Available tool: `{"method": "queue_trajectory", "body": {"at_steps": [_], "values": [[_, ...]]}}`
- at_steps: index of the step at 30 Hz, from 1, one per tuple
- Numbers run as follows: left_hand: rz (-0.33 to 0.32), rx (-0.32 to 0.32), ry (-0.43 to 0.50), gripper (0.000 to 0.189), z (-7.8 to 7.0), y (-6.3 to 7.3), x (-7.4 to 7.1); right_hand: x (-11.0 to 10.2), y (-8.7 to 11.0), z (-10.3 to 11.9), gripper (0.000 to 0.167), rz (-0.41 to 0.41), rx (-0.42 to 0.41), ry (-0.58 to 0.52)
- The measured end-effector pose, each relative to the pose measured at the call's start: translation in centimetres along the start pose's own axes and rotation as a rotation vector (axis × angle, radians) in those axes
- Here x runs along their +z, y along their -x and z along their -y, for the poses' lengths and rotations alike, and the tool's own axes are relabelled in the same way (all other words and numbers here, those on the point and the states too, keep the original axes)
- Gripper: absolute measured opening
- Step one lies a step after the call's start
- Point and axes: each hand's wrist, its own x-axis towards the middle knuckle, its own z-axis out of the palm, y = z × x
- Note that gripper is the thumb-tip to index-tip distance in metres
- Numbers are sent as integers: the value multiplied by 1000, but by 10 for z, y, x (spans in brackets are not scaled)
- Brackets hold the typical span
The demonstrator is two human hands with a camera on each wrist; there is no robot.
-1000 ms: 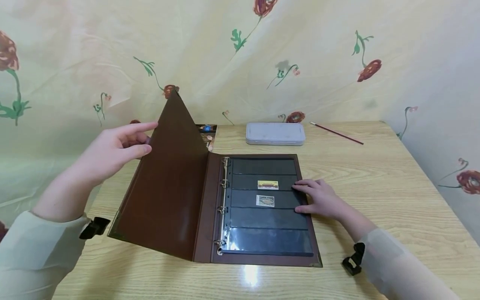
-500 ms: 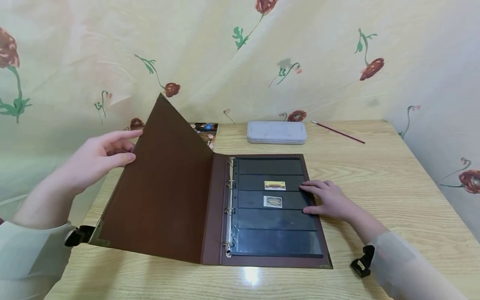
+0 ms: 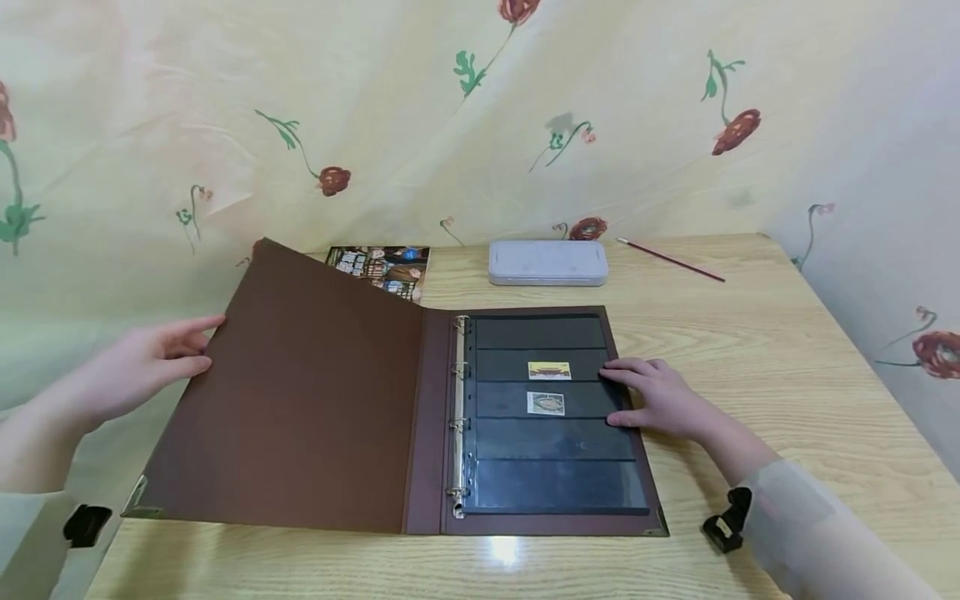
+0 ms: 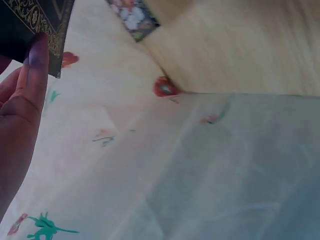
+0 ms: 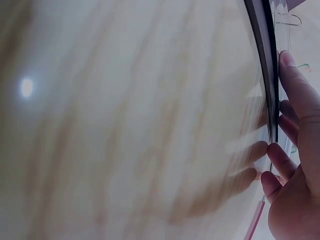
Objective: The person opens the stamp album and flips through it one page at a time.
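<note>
A brown ring-binder stamp album [image 3: 300, 400] lies open on the table, its front cover raised at a slant on the left. My left hand [image 3: 153, 362] pinches that cover's outer edge, thumb on the inner side; in the left wrist view, a finger [image 4: 37, 65] lies against the gold-patterned outer face. My right hand [image 3: 656, 400] rests on the right edge of the black stock page [image 3: 555, 437], thumb and index finger touching it. Two stamps sit in the page's strips: a yellow one [image 3: 550, 371] above a greyish one [image 3: 546, 404]. Metal rings [image 3: 459, 423] run along the spine.
Behind the album stand a pale grey tin case [image 3: 547, 263] and a dark red pencil [image 3: 671, 259]. A colourful printed booklet [image 3: 382, 267] lies partly hidden behind the raised cover. Flowered cloth [image 3: 405, 125] hangs at the table's back. The wood-grain table [image 3: 787, 375] extends rightwards.
My left hand has swung the album's cover leftward and down, uncovering more of the booklet. The album has shifted slightly right in view. My right hand keeps its place on the page's edge.
</note>
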Motion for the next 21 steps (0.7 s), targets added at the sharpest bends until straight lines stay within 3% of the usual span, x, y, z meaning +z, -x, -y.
{"method": "queue_trajectory", "body": {"at_steps": [9,15,21], "values": [[57,3,-81,59,19,-6,14,-1,2,0,73,-1,7,6],[74,34,-83,57,32,-10,23,0,2,0,72,2,7,8],[102,11,-86,57,42,-12,36,0,0,1,71,11,11,-5]]}}
